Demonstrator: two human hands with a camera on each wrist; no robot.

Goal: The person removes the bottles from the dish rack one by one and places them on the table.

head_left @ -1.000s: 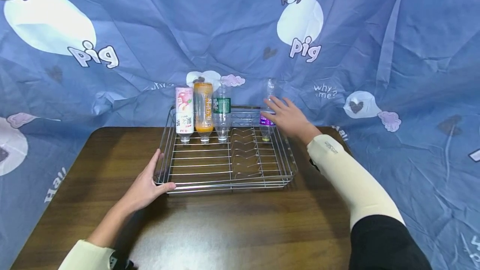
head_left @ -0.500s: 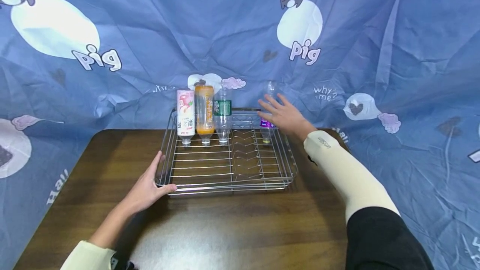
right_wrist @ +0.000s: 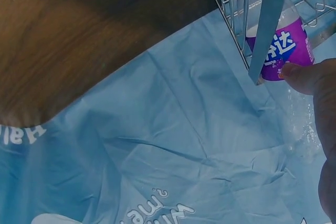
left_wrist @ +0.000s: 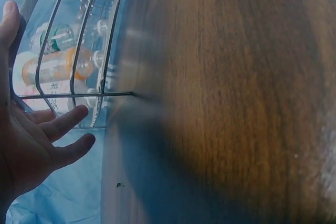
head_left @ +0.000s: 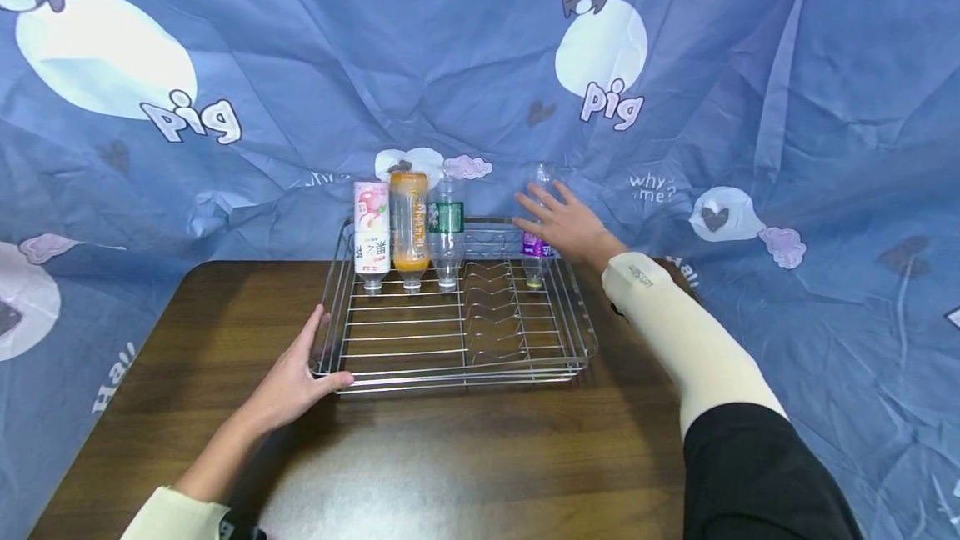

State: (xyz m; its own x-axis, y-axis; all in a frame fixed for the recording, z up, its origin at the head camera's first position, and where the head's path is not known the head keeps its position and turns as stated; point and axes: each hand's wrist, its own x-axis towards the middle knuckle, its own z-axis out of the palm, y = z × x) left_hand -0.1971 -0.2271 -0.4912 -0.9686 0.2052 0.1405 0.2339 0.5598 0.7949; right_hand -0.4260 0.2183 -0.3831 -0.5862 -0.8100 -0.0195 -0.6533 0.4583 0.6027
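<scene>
In the head view, a wire dish rack (head_left: 405, 386) stands on the table. My left hand (head_left: 288, 382) touches its front left corner with the thumb over the front rail; in the left wrist view its fingers (left_wrist: 71, 153) are spread and fairly straight. At the back right, a clear purple-labelled bottle (head_left: 536, 248) stands neck down in the rack. My right hand (head_left: 573, 232) is beside it, fingers spread across its upper part. In the right wrist view, a fingertip lies at the edge of the purple label (right_wrist: 289, 45); whether it presses cannot be told.
Along the rack's back left, neck down, stand a pink-and-white bottle (head_left: 372, 232), an orange-labelled bottle (head_left: 409, 223) and a clear green-labelled bottle (head_left: 447, 232). The wooden table (head_left: 450, 457) meets a blue printed cloth (head_left: 465, 48) behind.
My right hand has shifted slightly left across the purple-labelled bottle, with its fingers spread wider. My left hand and the bottles keep their places; the whole view has tilted a little.
</scene>
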